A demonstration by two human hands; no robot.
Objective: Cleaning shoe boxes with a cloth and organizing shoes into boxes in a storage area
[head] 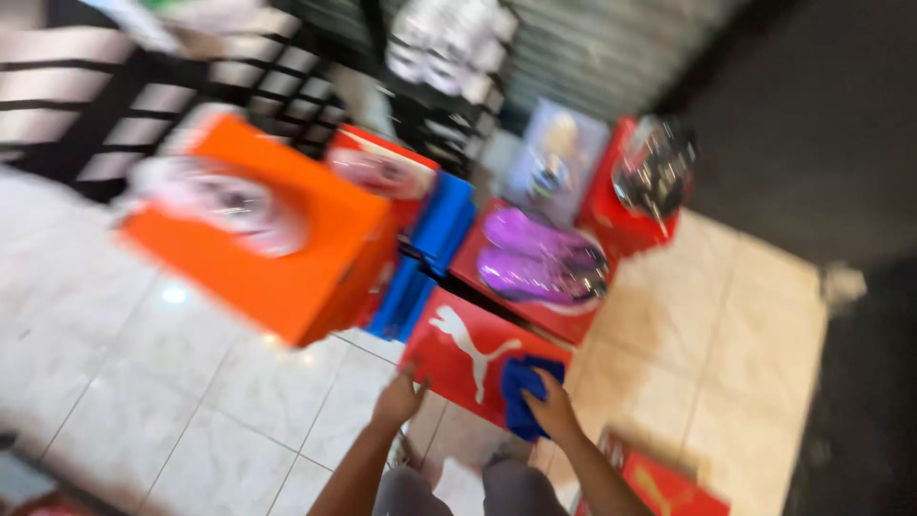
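I see a red shoe box [468, 358], flat and rectangular with a white emblem on its lid, lying on the pale tiled floor [191, 382] just ahead of my knees. My right hand [551, 406] clenches a blue cloth [523, 387] against the lid's near corner. My left hand [399, 399] rests at the box's near edge, fingers apparently loose; blur prevents confirmation. A purple shoe [540, 263] sits on the box behind.

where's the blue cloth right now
In the head view, the blue cloth sits low and centre-right, under the right hand, on the nearest red box.
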